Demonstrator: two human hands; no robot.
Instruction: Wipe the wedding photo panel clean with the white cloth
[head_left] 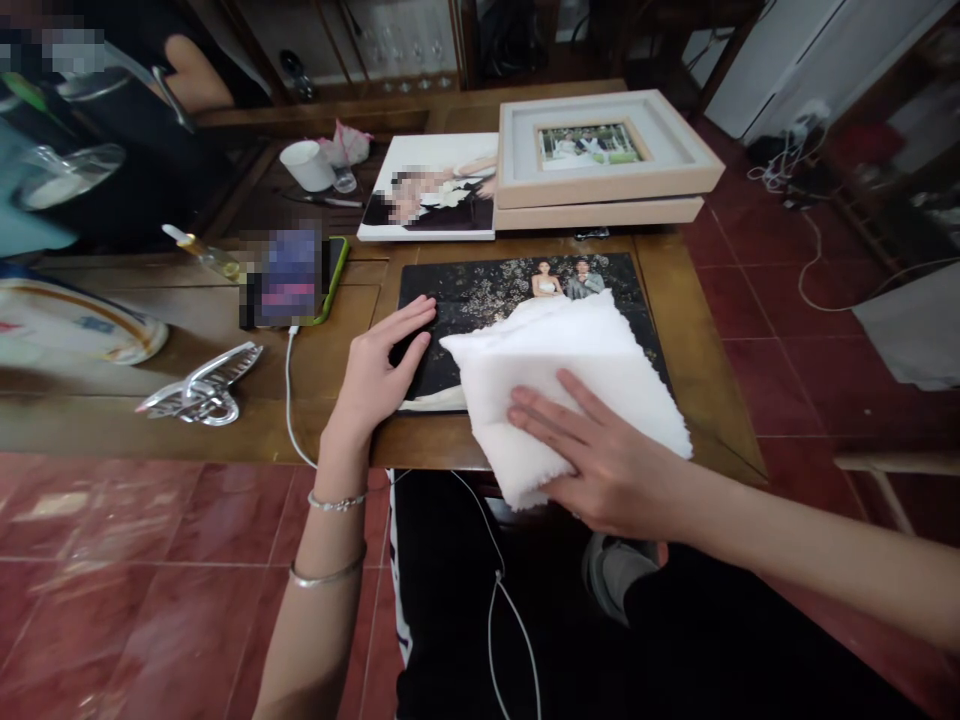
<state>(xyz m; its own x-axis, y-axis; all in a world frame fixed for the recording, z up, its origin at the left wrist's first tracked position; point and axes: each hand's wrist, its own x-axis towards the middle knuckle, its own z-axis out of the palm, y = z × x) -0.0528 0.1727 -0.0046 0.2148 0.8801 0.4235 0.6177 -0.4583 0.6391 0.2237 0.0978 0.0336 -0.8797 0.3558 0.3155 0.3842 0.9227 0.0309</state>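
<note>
A dark photo panel point(469, 290) with a wedding couple printed on it lies flat near the table's front edge. My left hand point(386, 360) rests at its left side, fingers stretched out and touching the panel. A folded white fluffy cloth point(577, 345) covers much of the panel's lower right, and one corner hangs past the table edge. On top of the cloth is my right hand point(592, 450), fingers pressed to it and holding it against the panel. Whatever lies under the cloth is hidden.
Behind the panel are a white-edged photo print point(435, 190) and stacked wooden picture frames point(600, 185). To the left are a phone point(292, 280) on a white cable, a silver hair claw point(202, 385), a dropper bottle point(206, 258) and a white cup point(307, 165). Another person's arm point(196, 75) shows behind.
</note>
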